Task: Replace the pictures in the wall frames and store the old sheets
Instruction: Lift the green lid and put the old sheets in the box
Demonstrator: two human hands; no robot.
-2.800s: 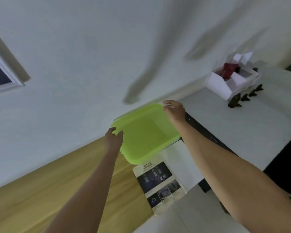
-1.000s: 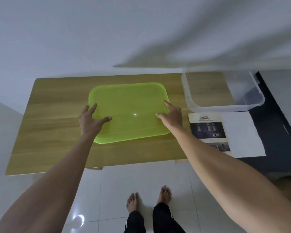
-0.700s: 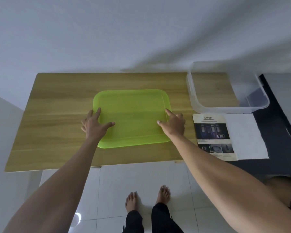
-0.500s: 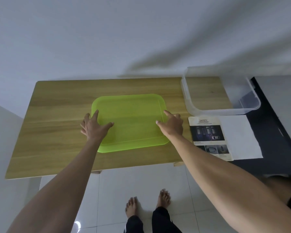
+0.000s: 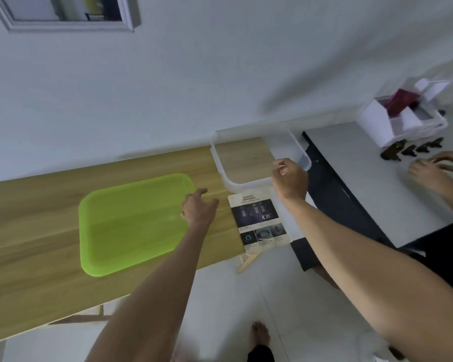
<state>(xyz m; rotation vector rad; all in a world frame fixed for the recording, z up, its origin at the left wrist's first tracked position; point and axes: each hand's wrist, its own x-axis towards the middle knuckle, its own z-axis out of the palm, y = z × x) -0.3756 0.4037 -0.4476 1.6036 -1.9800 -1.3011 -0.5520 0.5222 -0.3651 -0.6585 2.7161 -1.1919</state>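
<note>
A lime-green plastic lid [image 5: 131,226] lies flat on the wooden table [image 5: 32,194]. My left hand [image 5: 198,209] hovers over the lid's right edge, fingers apart and holding nothing. A clear plastic bin [image 5: 221,163] stands at the table's right end. My right hand [image 5: 289,180] is at the bin's near right corner with loosely curled fingers and nothing visibly in it. A printed safety sheet [image 5: 259,220] lies in front of the bin on a white sheet [image 5: 289,218]. A grey wall frame [image 5: 63,23] hangs at the upper left.
To the right stands a white table [image 5: 372,184] with a white organiser box [image 5: 400,121] and small dark clips [image 5: 408,150]. Another person's hands [image 5: 437,165] rest on it. A dark gap separates the two tables. My bare foot [image 5: 259,335] is on the tiled floor.
Both hands have let go of the green lid, which stays on the table. My view swung right and up. The right hand moved to the clear bin, the left to the lid's right edge.
</note>
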